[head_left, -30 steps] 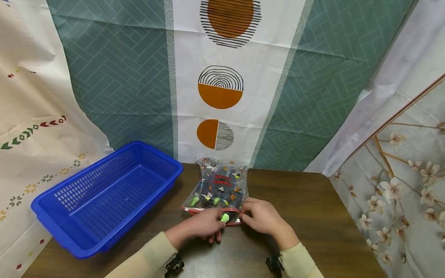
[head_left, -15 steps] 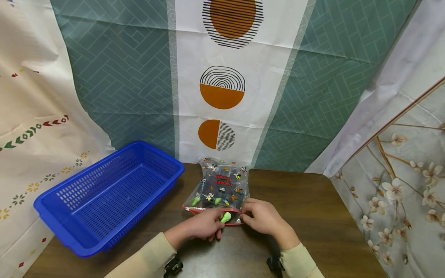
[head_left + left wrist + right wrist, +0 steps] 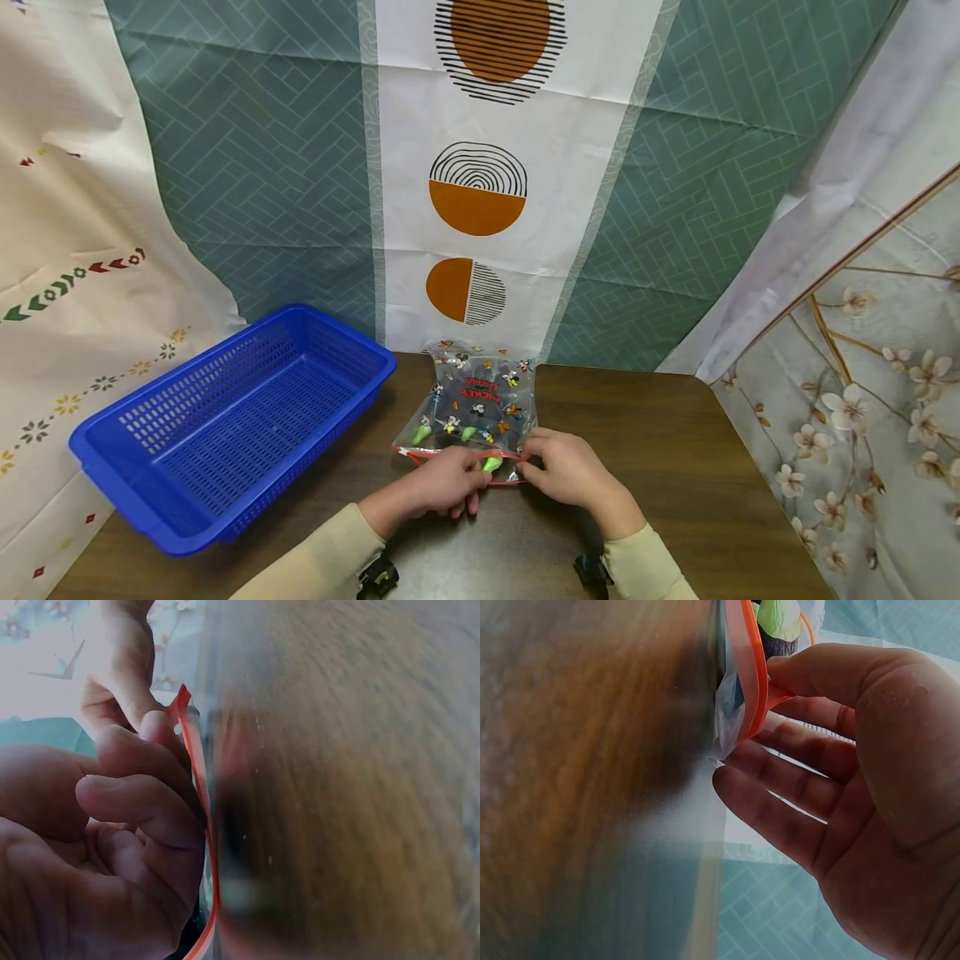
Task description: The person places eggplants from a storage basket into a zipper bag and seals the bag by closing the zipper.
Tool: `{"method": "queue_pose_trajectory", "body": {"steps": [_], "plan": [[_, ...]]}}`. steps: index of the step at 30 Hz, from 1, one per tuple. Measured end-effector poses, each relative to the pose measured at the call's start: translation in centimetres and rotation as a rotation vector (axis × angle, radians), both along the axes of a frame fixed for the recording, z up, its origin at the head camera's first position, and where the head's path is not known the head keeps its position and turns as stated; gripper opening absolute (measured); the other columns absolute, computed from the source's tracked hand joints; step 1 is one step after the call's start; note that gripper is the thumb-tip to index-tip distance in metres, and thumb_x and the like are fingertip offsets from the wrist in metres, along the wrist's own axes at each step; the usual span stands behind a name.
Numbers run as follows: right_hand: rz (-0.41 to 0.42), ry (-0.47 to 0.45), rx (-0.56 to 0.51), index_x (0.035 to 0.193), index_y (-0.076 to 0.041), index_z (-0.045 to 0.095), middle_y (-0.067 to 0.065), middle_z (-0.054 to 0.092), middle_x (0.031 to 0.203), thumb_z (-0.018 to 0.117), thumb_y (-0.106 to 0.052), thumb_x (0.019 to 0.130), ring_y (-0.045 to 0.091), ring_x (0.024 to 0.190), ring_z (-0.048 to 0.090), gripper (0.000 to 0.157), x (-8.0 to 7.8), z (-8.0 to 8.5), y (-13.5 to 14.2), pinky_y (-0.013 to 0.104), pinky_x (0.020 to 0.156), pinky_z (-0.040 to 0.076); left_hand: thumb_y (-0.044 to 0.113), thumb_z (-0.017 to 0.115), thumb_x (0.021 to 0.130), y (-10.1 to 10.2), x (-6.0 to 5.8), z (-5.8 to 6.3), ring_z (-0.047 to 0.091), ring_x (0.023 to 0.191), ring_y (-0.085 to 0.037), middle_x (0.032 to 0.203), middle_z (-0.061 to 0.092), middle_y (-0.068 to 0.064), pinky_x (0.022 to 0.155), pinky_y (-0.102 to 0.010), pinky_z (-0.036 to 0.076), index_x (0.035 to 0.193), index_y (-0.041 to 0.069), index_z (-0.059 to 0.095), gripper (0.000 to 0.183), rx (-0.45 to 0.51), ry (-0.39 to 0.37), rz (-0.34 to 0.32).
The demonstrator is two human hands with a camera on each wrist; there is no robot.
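A clear zip bag (image 3: 483,408) printed with colourful cartoon figures lies on the table, its red-edged mouth (image 3: 751,671) towards me and parted. My left hand (image 3: 450,481) is at the mouth and holds an eggplant with a pale green cap (image 3: 492,464); its dark body shows in the right wrist view. The left fingers are curled in the left wrist view, where the eggplant is hidden. With thumb and forefinger my right hand (image 3: 566,468) pinches the right end of the red edge. Further green caps (image 3: 422,431) show through the bag.
A blue perforated plastic basket (image 3: 232,442) stands on the left of the brown wooden table (image 3: 660,467). Patterned cloths (image 3: 637,183) hang behind the table and along both sides.
My left hand has shifted slightly forward and right with the eggplant, whose green cap now lies closer to the bag's far red edge. The right hand keeps its hold on the bag.
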State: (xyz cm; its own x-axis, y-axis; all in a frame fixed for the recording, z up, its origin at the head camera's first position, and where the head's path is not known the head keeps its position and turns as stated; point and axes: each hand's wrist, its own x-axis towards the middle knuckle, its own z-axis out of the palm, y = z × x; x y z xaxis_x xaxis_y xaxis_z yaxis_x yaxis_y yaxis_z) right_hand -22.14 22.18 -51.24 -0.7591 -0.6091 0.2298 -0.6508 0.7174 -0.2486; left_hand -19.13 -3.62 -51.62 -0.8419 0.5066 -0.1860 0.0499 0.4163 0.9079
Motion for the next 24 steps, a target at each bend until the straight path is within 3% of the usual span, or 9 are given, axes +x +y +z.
{"method": "queue_pose_trajectory", "body": {"steps": [8, 15, 24], "plan": [[-0.003, 0.006, 0.008, 0.084, -0.028, 0.071, -0.016, 0.06, 0.088, 0.082, -0.021, 0.097, 0.003, 0.073, 0.056, 0.018, -0.05, -0.03, 0.02, 0.032, 0.066, 0.053, 0.013, 0.064, 0.108, 0.29, -0.19, -0.25, 0.051, 0.043, -0.007, 0.063, 0.069, -0.002, 0.038, -0.021, 0.038, 0.086, -0.005, 0.071, 0.029, 0.08, -0.059, 0.059], [-0.011, 0.002, 0.015, 0.085, -0.027, 0.072, -0.015, 0.061, 0.088, 0.082, -0.023, 0.097, 0.003, 0.073, 0.057, 0.016, 0.07, 0.09, -0.09, 0.032, 0.067, 0.053, 0.005, 0.059, 0.106, 0.5, -0.37, -0.48, 0.051, 0.043, -0.007, 0.068, 0.073, -0.006, 0.039, -0.021, 0.039, 0.097, -0.004, 0.074, 0.019, 0.135, -0.14, 0.094], [-0.016, 0.002, 0.02, 0.086, -0.028, 0.072, -0.017, 0.06, 0.088, 0.082, -0.024, 0.097, 0.002, 0.073, 0.056, 0.016, 0.12, 0.15, -0.13, 0.031, 0.067, 0.053, 0.008, 0.061, 0.105, 0.57, -0.58, -0.48, 0.051, 0.043, -0.007, 0.068, 0.071, -0.004, 0.038, -0.022, 0.039, 0.099, -0.003, 0.077, 0.021, 0.152, -0.137, 0.102]]}}
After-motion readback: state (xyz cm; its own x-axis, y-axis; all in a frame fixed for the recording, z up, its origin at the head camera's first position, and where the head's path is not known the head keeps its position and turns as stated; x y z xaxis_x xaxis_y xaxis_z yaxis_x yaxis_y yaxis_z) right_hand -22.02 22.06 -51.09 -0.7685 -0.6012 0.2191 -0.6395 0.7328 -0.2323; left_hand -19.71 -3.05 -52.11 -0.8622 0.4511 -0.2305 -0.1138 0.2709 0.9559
